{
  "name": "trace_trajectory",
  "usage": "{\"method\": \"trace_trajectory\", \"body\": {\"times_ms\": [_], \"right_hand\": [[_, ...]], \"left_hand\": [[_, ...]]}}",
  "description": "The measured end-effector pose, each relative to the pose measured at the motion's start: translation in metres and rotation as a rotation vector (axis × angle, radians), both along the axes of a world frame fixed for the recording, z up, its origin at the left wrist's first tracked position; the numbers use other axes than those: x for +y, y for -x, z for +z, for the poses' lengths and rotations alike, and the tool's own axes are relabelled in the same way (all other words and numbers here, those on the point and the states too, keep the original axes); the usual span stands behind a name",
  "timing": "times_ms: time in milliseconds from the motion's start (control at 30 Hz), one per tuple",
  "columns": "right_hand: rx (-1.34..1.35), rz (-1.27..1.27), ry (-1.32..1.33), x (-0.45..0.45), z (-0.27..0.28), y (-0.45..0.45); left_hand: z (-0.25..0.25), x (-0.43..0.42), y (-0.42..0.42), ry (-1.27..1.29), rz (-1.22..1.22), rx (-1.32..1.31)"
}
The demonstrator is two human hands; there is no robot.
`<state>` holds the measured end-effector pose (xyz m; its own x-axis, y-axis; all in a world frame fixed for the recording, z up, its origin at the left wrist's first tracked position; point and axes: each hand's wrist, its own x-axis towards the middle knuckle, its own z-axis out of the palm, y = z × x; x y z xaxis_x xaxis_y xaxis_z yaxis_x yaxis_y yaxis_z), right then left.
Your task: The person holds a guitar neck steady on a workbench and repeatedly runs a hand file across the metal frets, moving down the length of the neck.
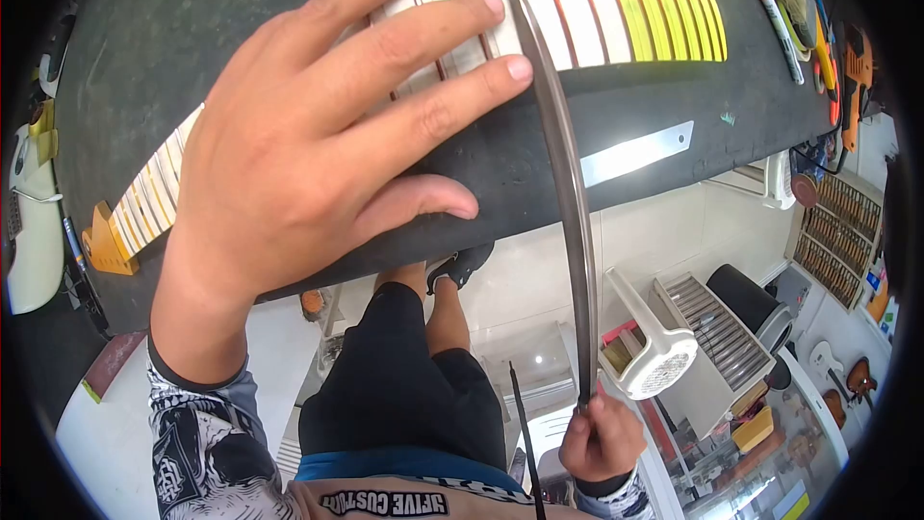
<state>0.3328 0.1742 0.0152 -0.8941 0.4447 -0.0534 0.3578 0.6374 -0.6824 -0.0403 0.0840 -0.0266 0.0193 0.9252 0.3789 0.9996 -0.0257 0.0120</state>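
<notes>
A guitar neck [568, 12] lies across the dark work surface, its fretboard covered in white and yellow tape with thin reddish-brown strips showing at the frets. My left hand [308, 125] rests on it with fingers spread, hiding its middle part. The fingertips are close to the tip of a long dark-grey file [568, 173]. This file slants across the neck and over the front edge of the table. Low on the right, my right hand [602, 435] is closed around the file's near end.
A shiny perforated metal strip [637, 154] lies near the table's front edge [741, 166]. A red-capped marker [770, 19] and other tools sit at the right. An orange-brown headstock [111, 241] ends the neck at left. A white stool [654, 356] stands below.
</notes>
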Motion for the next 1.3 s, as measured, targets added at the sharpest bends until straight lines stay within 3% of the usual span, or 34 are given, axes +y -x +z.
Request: {"method": "trace_trajectory", "body": {"times_ms": [133, 367, 467, 767, 1033, 1167, 1300], "right_hand": [[-0.013, 0.024, 0.024, -0.004, 0.007, -0.011], [0.029, 0.006, -0.026, 0.024, 0.005, 0.121], [0.042, -0.004, -0.029, 0.025, 0.007, 0.126], [-0.019, 0.019, -0.013, -0.004, 0.003, -0.017], [0.172, -0.032, 0.015, 0.028, -0.011, 0.125], [0.197, -0.091, 0.019, 0.028, -0.006, 0.114], [0.157, -0.090, -0.005, 0.019, -0.003, 0.030]], "left_hand": [[0.019, 0.003, -0.014, 0.111, 0.073, -0.114], [0.021, 0.000, -0.013, 0.114, 0.081, -0.177], [0.022, 0.001, -0.014, 0.126, 0.081, -0.182], [0.021, -0.001, -0.013, 0.141, 0.088, -0.177], [0.020, -0.001, -0.011, 0.105, 0.057, -0.147], [0.003, 0.000, 0.002, 0.042, -0.032, -0.010], [0.028, 0.007, -0.016, 0.146, 0.070, -0.126]]}}
